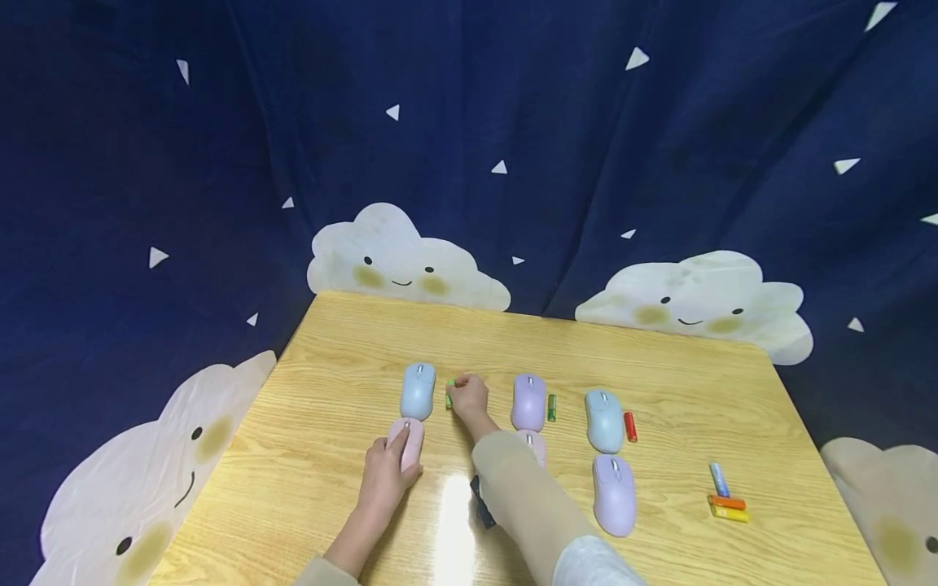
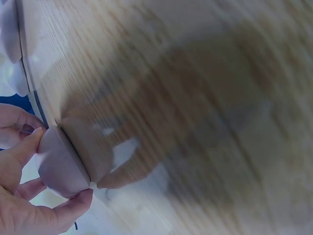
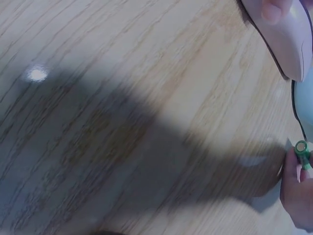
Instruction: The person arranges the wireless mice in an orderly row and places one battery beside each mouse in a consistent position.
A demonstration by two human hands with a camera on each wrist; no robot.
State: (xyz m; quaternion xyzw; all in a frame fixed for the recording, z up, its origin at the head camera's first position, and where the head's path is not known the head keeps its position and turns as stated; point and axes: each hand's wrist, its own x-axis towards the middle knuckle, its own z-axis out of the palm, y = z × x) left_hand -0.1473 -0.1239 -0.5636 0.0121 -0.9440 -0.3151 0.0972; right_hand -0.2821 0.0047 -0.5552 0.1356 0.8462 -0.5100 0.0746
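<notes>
My left hand point(image 1: 384, 472) grips a pink computer mouse point(image 1: 410, 439) by its sides, thumb and fingers round it, as the left wrist view shows. The far end of this mouse meets the near end of a light blue mouse point(image 1: 418, 391). Just right of the blue mouse, my right hand point(image 1: 470, 395) pinches a green battery point(image 1: 449, 395). The right wrist view shows one end of that battery point(image 3: 301, 147) between the fingertips. Part of the pink mouse lies hidden under the left hand.
Right of my right arm are a purple mouse point(image 1: 529, 403), a partly covered pink mouse point(image 1: 534, 446) and a dark green battery point(image 1: 552, 408). Farther right lie a pale blue mouse point(image 1: 604, 421), a lilac mouse point(image 1: 615, 495), a red battery point(image 1: 630, 426), and blue point(image 1: 720, 480), orange point(image 1: 727, 503) and yellow point(image 1: 729, 514) batteries.
</notes>
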